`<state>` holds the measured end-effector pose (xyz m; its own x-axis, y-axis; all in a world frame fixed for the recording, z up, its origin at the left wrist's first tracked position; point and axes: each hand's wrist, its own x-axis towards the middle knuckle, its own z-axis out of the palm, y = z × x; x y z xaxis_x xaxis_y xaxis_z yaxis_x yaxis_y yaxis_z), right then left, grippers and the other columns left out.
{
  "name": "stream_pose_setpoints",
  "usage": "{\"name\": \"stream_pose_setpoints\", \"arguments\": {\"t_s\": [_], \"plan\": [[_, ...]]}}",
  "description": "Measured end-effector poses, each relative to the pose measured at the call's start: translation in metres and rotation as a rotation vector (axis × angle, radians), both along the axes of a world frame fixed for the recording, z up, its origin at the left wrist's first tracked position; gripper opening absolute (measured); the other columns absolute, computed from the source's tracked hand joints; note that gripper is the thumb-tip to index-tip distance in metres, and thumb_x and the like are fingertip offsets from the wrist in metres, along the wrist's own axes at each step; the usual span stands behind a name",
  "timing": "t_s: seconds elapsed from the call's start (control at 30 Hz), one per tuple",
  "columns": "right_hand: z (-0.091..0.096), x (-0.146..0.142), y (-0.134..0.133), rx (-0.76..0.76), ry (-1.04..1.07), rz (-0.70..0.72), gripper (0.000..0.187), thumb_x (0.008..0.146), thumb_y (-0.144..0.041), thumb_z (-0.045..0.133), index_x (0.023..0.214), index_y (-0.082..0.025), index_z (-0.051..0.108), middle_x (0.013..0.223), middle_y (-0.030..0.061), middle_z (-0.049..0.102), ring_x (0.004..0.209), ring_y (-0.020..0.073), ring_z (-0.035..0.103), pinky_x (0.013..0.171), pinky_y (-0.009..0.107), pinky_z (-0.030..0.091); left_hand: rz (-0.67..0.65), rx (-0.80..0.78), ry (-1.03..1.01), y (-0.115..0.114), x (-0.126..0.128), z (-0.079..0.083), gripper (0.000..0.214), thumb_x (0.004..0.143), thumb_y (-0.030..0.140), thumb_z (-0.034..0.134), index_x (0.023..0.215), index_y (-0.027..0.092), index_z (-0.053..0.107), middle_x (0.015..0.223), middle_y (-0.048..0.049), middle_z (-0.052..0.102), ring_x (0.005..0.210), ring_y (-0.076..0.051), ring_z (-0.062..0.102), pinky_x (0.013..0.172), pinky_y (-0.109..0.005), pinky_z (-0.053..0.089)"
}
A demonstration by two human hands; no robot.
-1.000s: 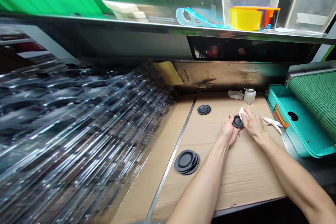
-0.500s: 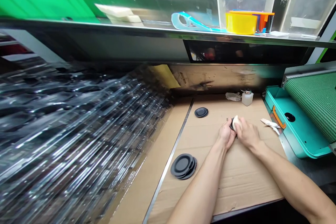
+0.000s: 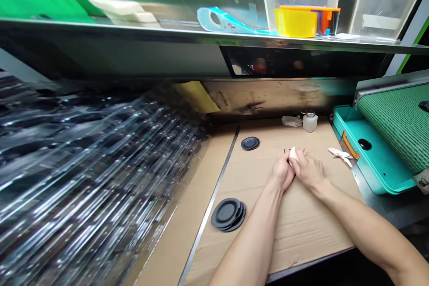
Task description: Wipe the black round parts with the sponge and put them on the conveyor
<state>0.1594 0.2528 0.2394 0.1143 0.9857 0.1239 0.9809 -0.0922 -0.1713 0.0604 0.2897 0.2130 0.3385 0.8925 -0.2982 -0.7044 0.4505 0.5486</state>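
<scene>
Over the cardboard, my left hand (image 3: 283, 170) and my right hand (image 3: 309, 170) meet closely. A white cloth (image 3: 292, 153) is pinched in my right fingers and pressed toward my left palm. My left fingers are closed around a black round disc, which the cloth and fingers now hide almost fully. Left of my forearm lies a small stack of black discs (image 3: 226, 214). Farther back are another few black discs (image 3: 250, 143), lying together.
Cardboard (image 3: 311, 228) covers the worktop. Stacked clear plastic trays (image 3: 100, 178) fill the left. Behind my hands stands a small bottle (image 3: 310, 122); a white rag (image 3: 340, 155) lies right. A teal bin (image 3: 389, 178) sits beside the green conveyor (image 3: 395, 111), which carries a black part (image 3: 425, 106).
The view has swung slightly right. My right hand and the cloth have turned over the disc, covering more of it. A black part now shows on the conveyor at the right edge.
</scene>
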Motion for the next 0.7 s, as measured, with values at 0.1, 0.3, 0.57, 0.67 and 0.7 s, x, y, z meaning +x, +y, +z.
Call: {"name": "stream_pose_setpoints", "arguments": {"t_s": [0.1, 0.3, 0.57, 0.67, 0.7], "plan": [[-0.001, 0.01, 0.006, 0.004, 0.035, -0.091, 0.049, 0.106, -0.053, 0.028, 0.145, -0.027, 0.044, 0.111, 0.0108, 0.074, 0.092, 0.0241, 0.071, 0.077, 0.03, 0.047, 0.042, 0.009, 0.024, 0.001, -0.002, 0.001, 0.03, 0.104, 0.025, 0.041, 0.099, 0.01, 0.066, 0.1, -0.0143, 0.074, 0.1, -0.022, 0.071, 0.094, -0.037, 0.058], [0.005, 0.032, 0.003, 0.014, 0.085, -0.117, 0.047, 0.107, -0.052, 0.028, 0.141, -0.025, 0.046, 0.106, 0.0114, 0.075, 0.094, 0.0257, 0.071, 0.079, 0.031, 0.043, 0.067, -0.04, 0.006, 0.005, -0.016, 0.01, 0.036, 0.105, 0.038, 0.035, 0.106, 0.015, 0.062, 0.101, -0.0143, 0.072, 0.098, -0.026, 0.072, 0.081, -0.042, 0.06], [0.003, 0.042, 0.002, -0.007, 0.024, -0.055, 0.036, 0.106, -0.043, 0.035, 0.118, -0.021, 0.06, 0.101, 0.0112, 0.074, 0.091, 0.0257, 0.069, 0.078, 0.031, 0.04, 0.062, -0.123, -0.218, 0.003, -0.027, 0.022, 0.039, 0.098, 0.026, 0.034, 0.121, 0.01, 0.061, 0.103, -0.0184, 0.07, 0.099, -0.028, 0.071, 0.082, -0.044, 0.062], [0.001, 0.039, 0.002, 0.033, -0.005, -0.012, 0.037, 0.106, -0.043, 0.035, 0.11, -0.021, 0.064, 0.106, 0.011, 0.072, 0.094, 0.0242, 0.067, 0.079, 0.031, 0.04, 0.013, -0.161, -0.275, 0.003, -0.028, 0.025, 0.04, 0.103, 0.032, 0.035, 0.121, 0.007, 0.061, 0.103, -0.0191, 0.069, 0.099, -0.026, 0.071, 0.08, -0.037, 0.064], [0.002, 0.039, 0.001, 0.038, -0.014, -0.003, 0.038, 0.106, -0.043, 0.035, 0.108, -0.02, 0.065, 0.108, 0.011, 0.072, 0.095, 0.0239, 0.066, 0.08, 0.031, 0.04, -0.004, -0.171, -0.293, 0.004, -0.029, 0.026, 0.043, 0.104, 0.037, 0.035, 0.12, 0.006, 0.06, 0.102, -0.0195, 0.069, 0.096, -0.024, 0.072, 0.077, -0.033, 0.064]]}}
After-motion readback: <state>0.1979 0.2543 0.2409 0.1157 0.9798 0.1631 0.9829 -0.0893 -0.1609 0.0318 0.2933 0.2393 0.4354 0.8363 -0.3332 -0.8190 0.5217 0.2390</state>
